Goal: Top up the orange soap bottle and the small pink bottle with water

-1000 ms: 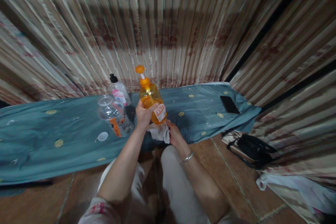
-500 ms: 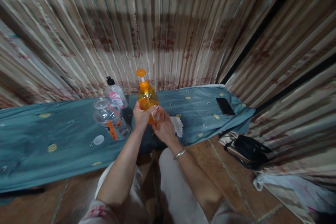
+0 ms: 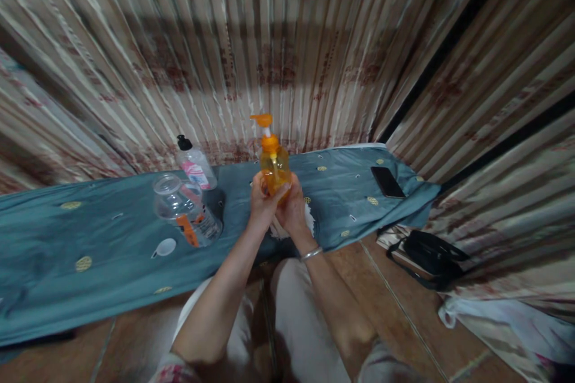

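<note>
An orange pump bottle (image 3: 273,161) stands upright in front of me, over the near edge of a low surface covered in blue-green cloth (image 3: 90,233). My left hand (image 3: 262,202) wraps its lower body from the left. My right hand (image 3: 293,209), with a metal bangle at the wrist, wraps it from the right. A white cloth (image 3: 309,216) shows under and behind my right hand, partly hidden. The pump head points left.
A clear plastic jar (image 3: 182,208) with an orange label lies tilted on the cloth at left, with a small white bottle with a black cap (image 3: 194,164) behind it. A black phone (image 3: 388,182) lies at right. A black bag (image 3: 426,254) sits on the tiled floor. Striped curtains hang behind.
The bottle has moved right and turned upright from its tilt. My right hand came up from the white cloth below and now clasps the bottle alongside my left.
</note>
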### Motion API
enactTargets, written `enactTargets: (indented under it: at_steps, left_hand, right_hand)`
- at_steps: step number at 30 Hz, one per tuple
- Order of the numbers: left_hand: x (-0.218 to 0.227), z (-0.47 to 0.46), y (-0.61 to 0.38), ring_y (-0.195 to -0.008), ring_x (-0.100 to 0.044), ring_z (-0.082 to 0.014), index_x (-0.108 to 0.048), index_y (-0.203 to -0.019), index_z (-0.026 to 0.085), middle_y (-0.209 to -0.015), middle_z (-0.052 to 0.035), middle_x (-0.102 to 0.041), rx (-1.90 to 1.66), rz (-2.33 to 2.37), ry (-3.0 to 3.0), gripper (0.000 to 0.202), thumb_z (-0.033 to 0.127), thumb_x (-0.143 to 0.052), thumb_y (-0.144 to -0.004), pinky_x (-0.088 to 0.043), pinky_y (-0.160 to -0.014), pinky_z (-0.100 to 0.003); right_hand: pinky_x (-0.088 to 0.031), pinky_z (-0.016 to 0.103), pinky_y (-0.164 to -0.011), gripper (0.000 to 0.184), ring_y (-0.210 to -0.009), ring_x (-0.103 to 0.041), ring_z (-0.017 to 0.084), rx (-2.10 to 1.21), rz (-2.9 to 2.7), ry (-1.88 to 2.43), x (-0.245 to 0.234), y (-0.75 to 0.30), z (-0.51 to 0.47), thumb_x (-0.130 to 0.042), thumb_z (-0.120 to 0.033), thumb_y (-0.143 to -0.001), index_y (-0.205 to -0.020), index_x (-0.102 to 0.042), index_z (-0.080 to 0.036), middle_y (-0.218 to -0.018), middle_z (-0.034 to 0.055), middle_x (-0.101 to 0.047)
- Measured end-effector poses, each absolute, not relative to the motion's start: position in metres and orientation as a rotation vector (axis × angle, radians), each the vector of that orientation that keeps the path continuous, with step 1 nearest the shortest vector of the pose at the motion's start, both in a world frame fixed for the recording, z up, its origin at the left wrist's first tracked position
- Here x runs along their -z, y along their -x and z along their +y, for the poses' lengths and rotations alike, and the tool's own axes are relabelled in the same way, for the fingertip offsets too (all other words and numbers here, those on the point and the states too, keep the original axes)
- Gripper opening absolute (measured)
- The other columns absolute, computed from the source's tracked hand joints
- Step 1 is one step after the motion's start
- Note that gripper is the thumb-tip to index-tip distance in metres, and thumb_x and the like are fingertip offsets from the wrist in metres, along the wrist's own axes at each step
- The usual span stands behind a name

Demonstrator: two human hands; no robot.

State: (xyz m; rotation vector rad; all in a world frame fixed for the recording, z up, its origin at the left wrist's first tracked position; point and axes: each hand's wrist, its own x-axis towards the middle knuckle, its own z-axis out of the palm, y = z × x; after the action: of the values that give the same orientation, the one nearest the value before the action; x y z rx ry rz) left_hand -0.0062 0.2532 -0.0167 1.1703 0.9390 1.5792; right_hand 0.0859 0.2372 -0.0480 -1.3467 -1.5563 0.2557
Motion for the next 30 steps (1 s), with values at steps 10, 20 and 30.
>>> enactTargets:
  at_steps: [10, 20, 30]
  left_hand:
    - [0.040, 0.280, -0.029, -0.132, -0.061, -0.0324, -0.070, -0.111, 0.024, -0.129, -0.0095, -0.072, -1.359, 0.919, -1.188, 0.048, 0.044, -0.083, -0.070, -0.045, -0.114, -0.047]
    - [0.037, 0.318, -0.071, -0.095, -0.074, -0.0282, -0.066, -0.097, 0.019, -0.096, -0.0074, -0.076, -1.125, 0.718, -1.173, 0.046, 0.046, -0.085, -0.065, -0.057, -0.092, -0.045]
    - [0.051, 0.385, -0.140, -0.119, -0.069, -0.0298, -0.055, -0.127, 0.016, -0.122, -0.0125, -0.073, -1.275, 0.778, -1.280, 0.067, 0.023, -0.083, -0.067, -0.051, -0.107, -0.045]
  right_hand:
    - [-0.059, 0.040, -0.091, 0.049, -0.088, -0.073, 0.024, -0.913, -0.945, 1.153, 0.040, -0.152, 0.240, -0.094, -0.033, -0.055, -0.097, -0.070, -0.023, -0.095, 0.0011, -0.080]
    - [-0.062, 0.040, -0.089, 0.048, -0.079, -0.073, 0.020, -1.092, -1.186, 1.062, 0.022, -0.230, 0.277, -0.099, -0.031, -0.049, -0.091, -0.076, -0.022, -0.088, -0.0011, -0.081]
    - [-0.061, 0.047, -0.100, 0.060, -0.097, -0.076, 0.028, -1.022, -1.524, 1.225, 0.007, -0.310, 0.368, -0.097, -0.020, -0.045, -0.100, -0.074, -0.018, -0.099, 0.0049, -0.082]
